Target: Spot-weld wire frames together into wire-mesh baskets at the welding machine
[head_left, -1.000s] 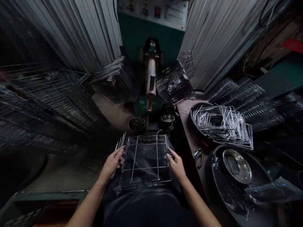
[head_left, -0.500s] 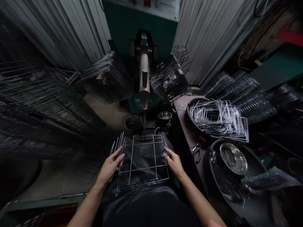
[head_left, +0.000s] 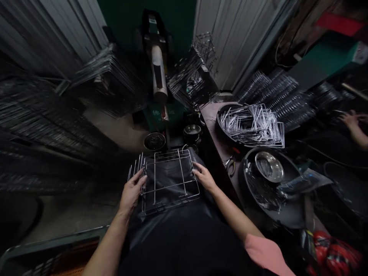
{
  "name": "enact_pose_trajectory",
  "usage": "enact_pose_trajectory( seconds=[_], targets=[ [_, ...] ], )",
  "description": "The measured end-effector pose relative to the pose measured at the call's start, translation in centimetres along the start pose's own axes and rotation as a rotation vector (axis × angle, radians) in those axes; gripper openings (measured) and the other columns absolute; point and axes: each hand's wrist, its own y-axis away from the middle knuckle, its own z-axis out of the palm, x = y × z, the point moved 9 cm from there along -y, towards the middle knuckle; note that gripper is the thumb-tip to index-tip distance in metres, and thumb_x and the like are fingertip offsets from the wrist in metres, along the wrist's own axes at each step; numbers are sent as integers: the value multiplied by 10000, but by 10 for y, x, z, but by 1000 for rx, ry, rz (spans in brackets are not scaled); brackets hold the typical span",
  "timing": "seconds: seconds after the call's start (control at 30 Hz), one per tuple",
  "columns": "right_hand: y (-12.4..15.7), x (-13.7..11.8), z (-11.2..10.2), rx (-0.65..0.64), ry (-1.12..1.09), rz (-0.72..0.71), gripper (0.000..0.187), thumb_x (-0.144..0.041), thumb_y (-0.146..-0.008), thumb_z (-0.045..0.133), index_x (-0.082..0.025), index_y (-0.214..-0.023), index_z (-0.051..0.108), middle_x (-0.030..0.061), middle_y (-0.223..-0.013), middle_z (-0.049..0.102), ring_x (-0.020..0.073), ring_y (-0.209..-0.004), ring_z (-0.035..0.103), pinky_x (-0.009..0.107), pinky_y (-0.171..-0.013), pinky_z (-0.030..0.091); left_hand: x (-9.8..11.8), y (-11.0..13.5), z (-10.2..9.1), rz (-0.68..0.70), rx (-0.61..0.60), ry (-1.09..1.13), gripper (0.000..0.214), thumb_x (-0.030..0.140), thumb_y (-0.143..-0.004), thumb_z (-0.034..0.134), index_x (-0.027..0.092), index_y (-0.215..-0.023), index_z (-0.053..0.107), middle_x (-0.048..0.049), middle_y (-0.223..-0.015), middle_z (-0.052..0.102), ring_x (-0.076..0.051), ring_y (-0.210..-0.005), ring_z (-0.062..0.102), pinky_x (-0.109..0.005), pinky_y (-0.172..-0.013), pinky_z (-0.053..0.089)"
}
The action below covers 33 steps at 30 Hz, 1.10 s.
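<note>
A square wire rack (head_left: 169, 188) of thin metal rods lies over my lap on a dark apron (head_left: 169, 172). My left hand (head_left: 132, 191) pinches its left edge between thumb and fingers, where several short rods (head_left: 135, 165) stick up beside it. On the opposite edge, my right hand (head_left: 204, 176) grips the frame with its fingertips. Small joints or clips show along the rack's near and far sides, too small to make out in detail. Just beyond the rack is the pointed copper-coloured tip (head_left: 165, 114) of a machine arm (head_left: 159, 74).
Bundles of wire racks hang at left (head_left: 112, 82) and right (head_left: 195, 76) of the machine. On the right-hand bench, a pan (head_left: 221, 128) holds wire frames, and pliers (head_left: 230, 166) lie near a second pan (head_left: 244, 168) with a metal bowl (head_left: 269, 166). Another person's hand (head_left: 350, 119) shows far right.
My view has turned to the right, so the machine and bench sit further left and higher. Another person's hand has come into sight. Both my hands keep their hold on the rack.
</note>
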Motion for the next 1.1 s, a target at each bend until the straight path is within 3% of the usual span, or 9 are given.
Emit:
enact_pose_trajectory(
  seconds=[0.4, 0.47, 0.53, 0.63, 0.7, 0.8, 0.9, 0.97, 1.1],
  targets=[
    [9, -2, 1, 14, 26, -84, 535, -363, -748, 604, -178, -1245, 538, -29, -693, 642, 109, -650, 580, 239, -676, 475, 1, 10, -3, 86, 26, -39, 790, 470, -557, 741, 163, -1251, 522, 25, -708, 574, -60, -546, 443, -166, -520, 380],
    [7, -5, -7, 47, 53, -101, 529, -382, -720, 633, -177, -1205, 573, -1, -796, 681, 129, -721, 608, 263, -725, 486, 9, 8, -22, 120, 112, -59, 843, 482, -579, 726, 178, -1314, 447, 38, -695, 544, -55, -526, 426, -163, -493, 362],
    [7, -14, -22, 140, 96, -127, 490, -399, -709, 646, -172, -1142, 617, 35, -918, 696, 160, -814, 625, 294, -781, 489, 25, 6, -54, 157, 254, -136, 806, 520, -635, 670, 187, -1328, 429, 39, -678, 518, -59, -510, 408, -166, -460, 346],
    [7, -40, -46, 295, 142, -163, 461, -424, -759, 598, -145, -1125, 628, 78, -967, 698, 200, -866, 636, 344, -834, 487, 68, 14, -98, 260, 448, -275, 627, 520, -690, 620, 212, -1232, 549, 32, -634, 492, -73, -525, 411, -171, -451, 344],
    [4, -65, -50, 331, 163, -218, 462, -426, -805, 552, -130, -1155, 612, 94, -949, 704, 215, -875, 645, 369, -858, 484, 102, 25, -108, 349, 473, -255, 538, 476, -674, 660, 251, -1160, 607, 35, -629, 492, -68, -534, 401, -163, -457, 338],
    [0, -110, -31, 259, 224, -391, 424, -403, -857, 492, -152, -1180, 605, 103, -1069, 677, 233, -1003, 619, 387, -931, 455, 144, 46, -95, 456, 395, 2, 455, 416, -603, 747, 281, -1030, 668, 31, -707, 544, -62, -560, 415, -157, -461, 351],
    [1, -146, 2, 157, 291, -573, 402, -367, -875, 468, -183, -1211, 589, 92, -1204, 612, 232, -1118, 562, 375, -979, 431, 169, 66, -65, 515, 250, 310, 380, 377, -562, 791, 295, -918, 686, 64, -540, 428, -48, -455, 338, -153, -393, 297],
    [5, -159, 20, 104, 319, -650, 409, -345, -875, 470, -197, -1246, 561, 84, -1220, 602, 224, -1130, 556, 366, -981, 436, 167, 73, -43, 455, 136, 450, 367, 377, -561, 795, 302, -901, 680, 85, -467, 295, -37, -388, 242, -146, -353, 232],
    [13, -166, 34, 67, 332, -703, 411, -323, -885, 465, -219, -1277, 529, 71, -1228, 597, 217, -1139, 549, 366, -983, 438, 131, 75, -8, 177, -15, 624, 373, 381, -595, 768, 289, -941, 666, 90, -497, 209, -25, -374, 122, -144, -322, 135]
  ],
)
